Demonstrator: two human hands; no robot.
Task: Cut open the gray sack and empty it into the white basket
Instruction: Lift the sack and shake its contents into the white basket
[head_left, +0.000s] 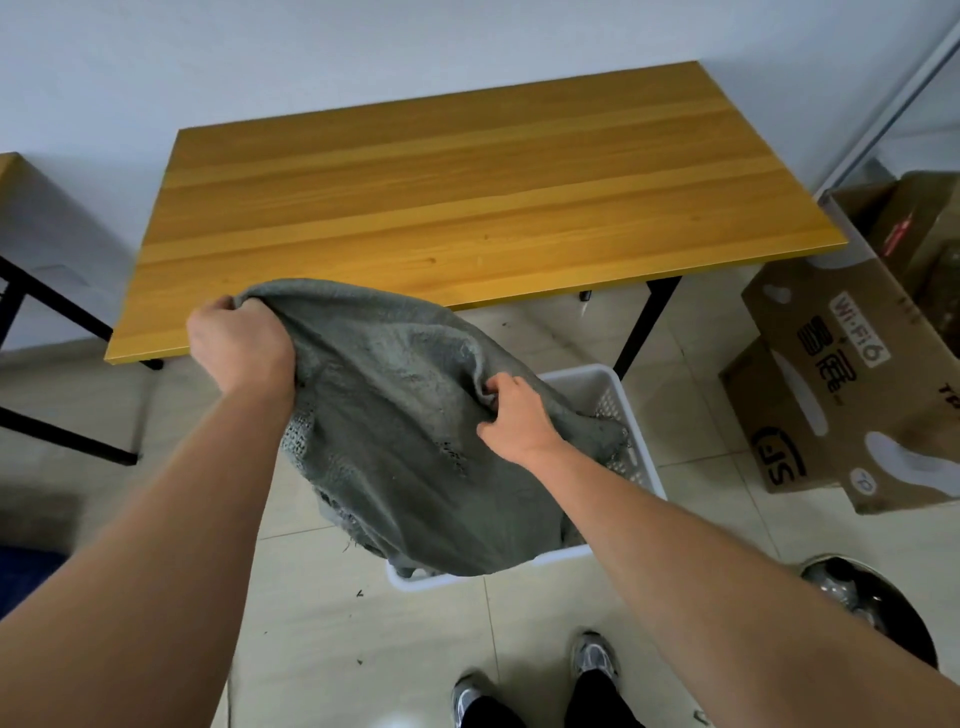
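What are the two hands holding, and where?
Both grip the gray sack: the left hand bunches its top corner, the right hand pinches a fold mid-sack.

Dull gray-green loosely woven fabric sack (415, 431), white perforated plastic basket (618, 415), honey-yellow striped wood-grain desk (467, 192) on black legs, pale beige floor tiles (322, 639), brown printed cardboard box (852, 384)

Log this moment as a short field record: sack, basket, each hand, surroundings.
sack: gray sack, held up over the basket, its lower end hanging down into it
basket: white basket on the tiled floor, in front of the wooden table; contents hidden by the sack
left hand: left hand grips the sack's top corner, raised
right hand: right hand pinches a fold of the sack at mid-height
surroundings: cardboard boxes to the right
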